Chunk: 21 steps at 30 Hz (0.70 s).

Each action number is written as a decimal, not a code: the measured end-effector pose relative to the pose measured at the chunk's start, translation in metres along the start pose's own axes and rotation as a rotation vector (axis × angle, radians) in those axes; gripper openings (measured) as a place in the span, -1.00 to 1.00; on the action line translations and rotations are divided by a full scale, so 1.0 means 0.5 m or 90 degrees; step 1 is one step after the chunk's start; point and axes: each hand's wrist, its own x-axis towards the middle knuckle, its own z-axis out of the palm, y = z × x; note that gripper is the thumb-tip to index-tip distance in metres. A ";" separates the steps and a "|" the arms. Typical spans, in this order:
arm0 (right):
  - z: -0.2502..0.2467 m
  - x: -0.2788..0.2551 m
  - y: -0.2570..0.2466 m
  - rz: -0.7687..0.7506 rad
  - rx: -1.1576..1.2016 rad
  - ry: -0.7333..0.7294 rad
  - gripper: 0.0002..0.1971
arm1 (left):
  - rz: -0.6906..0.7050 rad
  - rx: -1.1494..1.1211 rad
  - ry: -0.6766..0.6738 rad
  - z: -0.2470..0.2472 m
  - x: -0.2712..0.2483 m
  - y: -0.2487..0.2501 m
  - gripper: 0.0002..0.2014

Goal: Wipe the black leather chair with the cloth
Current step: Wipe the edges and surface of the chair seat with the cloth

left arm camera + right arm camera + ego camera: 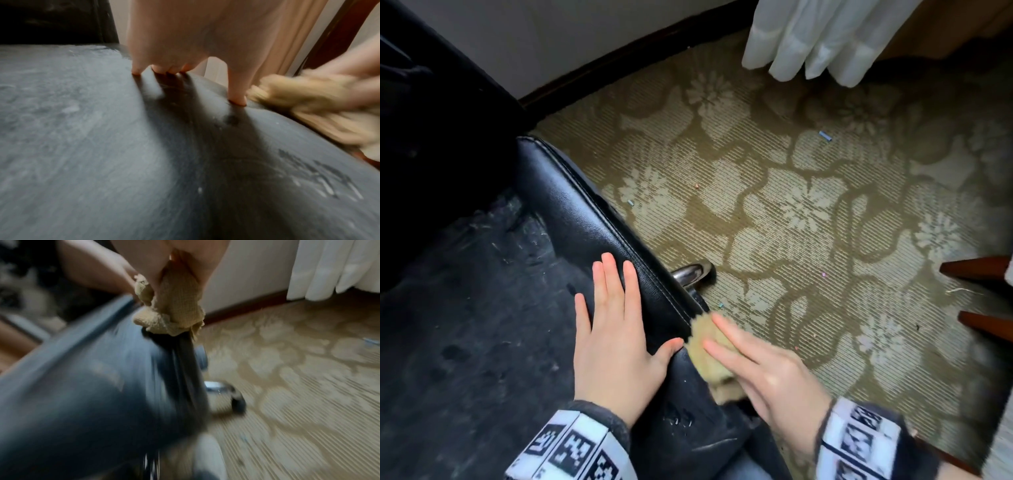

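Note:
The black leather chair (482, 325) fills the left of the head view, its seat grey with dust and scuffs. My left hand (637, 308) lies flat on the seat beside the shiny right bolster (585, 212), fingers straight and thumb spread. My right hand (739, 356) holds a bunched yellow cloth (700, 330) against the seat's right edge, two fingers stretched over it. The left wrist view shows the left hand (185, 68) touching the seat with its fingertips, and the cloth (298, 100) beside the thumb. In the blurred right wrist view the cloth (172, 309) is pinched under my right hand (185, 256).
A floral carpet (825, 205) with small scraps of litter spreads to the right. A chrome base leg (693, 274) of the chair sticks out under the seat. White curtains (825, 41) hang at the back, and two wooden furniture legs (976, 269) enter from the right edge.

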 end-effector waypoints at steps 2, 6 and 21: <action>0.020 0.035 -0.013 0.001 -0.004 0.017 -0.58 | 0.007 0.000 0.004 -0.004 -0.002 -0.005 0.15; 0.016 -0.032 -0.002 -0.010 -0.023 -0.064 -0.47 | 0.007 -0.021 -0.026 -0.022 -0.001 -0.022 0.23; 0.016 0.111 -0.020 0.033 -0.067 -0.036 -0.20 | -0.152 -0.091 -0.084 -0.131 0.164 -0.126 0.37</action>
